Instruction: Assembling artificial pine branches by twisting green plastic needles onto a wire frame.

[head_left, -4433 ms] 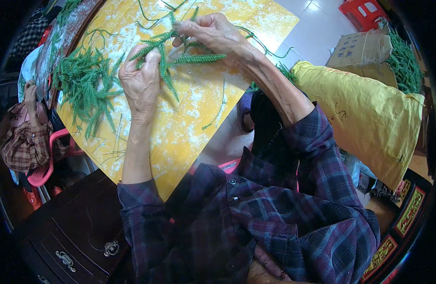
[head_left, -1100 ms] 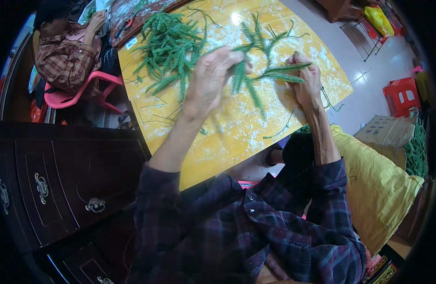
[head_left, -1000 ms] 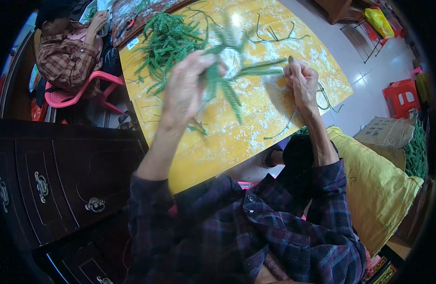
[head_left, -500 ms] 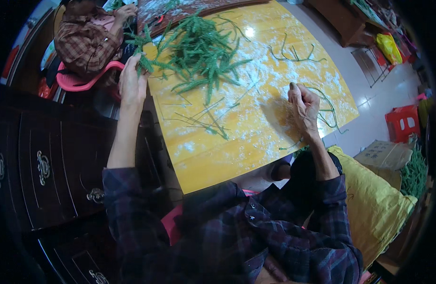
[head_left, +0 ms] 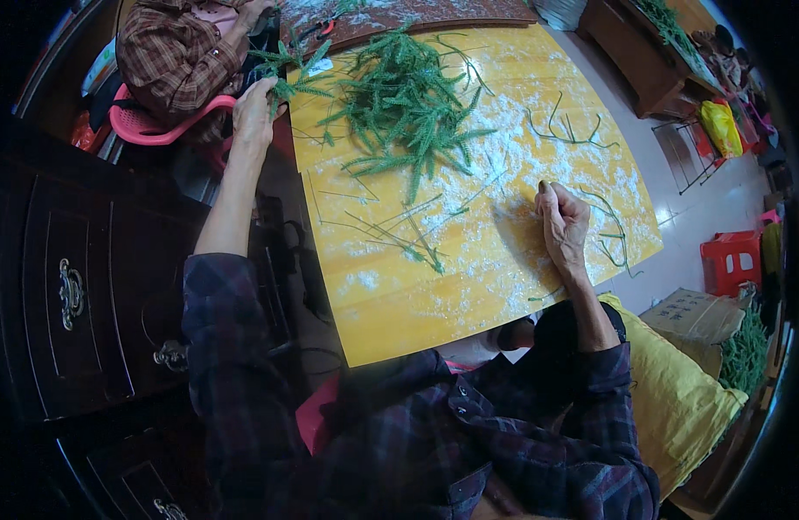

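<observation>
My left hand [head_left: 254, 113] reaches out past the table's far left edge, its fingers closed round a green artificial pine sprig [head_left: 300, 80] with several spiky arms. Right of it, a heap of similar green pine sprigs [head_left: 408, 104] lies on the yellow tabletop [head_left: 382, 321]. Over the right part of the table my right hand [head_left: 564, 221] is closed, thumb pressed against the curled fingers. Whatever may be in that pinch is too small or hidden. Thin green stems [head_left: 399, 230] lie scattered between the heap and the near edge.
Bare branched green stems [head_left: 573, 134] and looped green stems [head_left: 616, 230] lie along the right side. White flakes cover much of the tabletop. A co-worker in a checked shirt [head_left: 174, 61] sits at far left by a pink chair [head_left: 156, 130]. Dark drawers [head_left: 70, 295] flank my left.
The view has shifted, so the table appears farther right and lower. My left hand has moved farther out with the sprig. My right hand stays closed at nearly the same place over the table.
</observation>
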`<state>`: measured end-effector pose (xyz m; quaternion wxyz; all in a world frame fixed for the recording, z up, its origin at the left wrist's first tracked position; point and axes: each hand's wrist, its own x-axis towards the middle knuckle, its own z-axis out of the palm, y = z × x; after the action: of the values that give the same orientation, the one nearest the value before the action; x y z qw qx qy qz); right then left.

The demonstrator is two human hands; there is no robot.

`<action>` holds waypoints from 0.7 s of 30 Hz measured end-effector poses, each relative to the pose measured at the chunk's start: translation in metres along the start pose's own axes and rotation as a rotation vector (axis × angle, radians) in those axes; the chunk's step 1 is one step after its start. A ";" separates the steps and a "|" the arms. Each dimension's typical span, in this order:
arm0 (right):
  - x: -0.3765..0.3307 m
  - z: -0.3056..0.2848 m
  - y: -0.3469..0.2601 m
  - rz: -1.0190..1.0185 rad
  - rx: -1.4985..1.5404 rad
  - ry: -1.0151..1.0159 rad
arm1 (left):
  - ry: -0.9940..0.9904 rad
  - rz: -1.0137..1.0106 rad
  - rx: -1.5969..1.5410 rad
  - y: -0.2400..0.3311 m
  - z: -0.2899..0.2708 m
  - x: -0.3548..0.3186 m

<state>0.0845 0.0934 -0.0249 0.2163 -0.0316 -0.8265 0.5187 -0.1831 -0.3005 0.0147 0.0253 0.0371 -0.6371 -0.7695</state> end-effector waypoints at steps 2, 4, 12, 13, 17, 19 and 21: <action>0.001 0.001 0.003 0.022 -0.009 -0.017 | -0.004 -0.009 0.015 -0.002 0.001 0.007; 0.001 0.001 0.010 -0.014 -0.025 -0.009 | 0.004 -0.008 0.017 -0.004 0.004 0.014; 0.004 0.005 0.003 0.026 0.073 0.001 | -0.138 -0.214 0.025 -0.015 -0.003 0.055; 0.004 0.004 0.003 0.044 0.106 -0.002 | -0.202 -0.240 0.015 -0.016 -0.001 0.059; 0.005 0.003 0.005 0.044 0.074 0.005 | -0.253 -0.242 -0.047 -0.025 0.006 0.065; 0.006 0.006 0.004 0.051 0.093 -0.004 | -0.286 -0.236 -0.096 -0.030 0.003 0.067; 0.006 0.006 -0.001 0.061 0.097 0.000 | -0.255 -0.259 -0.170 -0.034 0.004 0.066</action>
<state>0.0769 0.0896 -0.0243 0.2019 -0.0462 -0.7991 0.5644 -0.2492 -0.2960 -0.0198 -0.1519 0.0187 -0.5576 -0.8159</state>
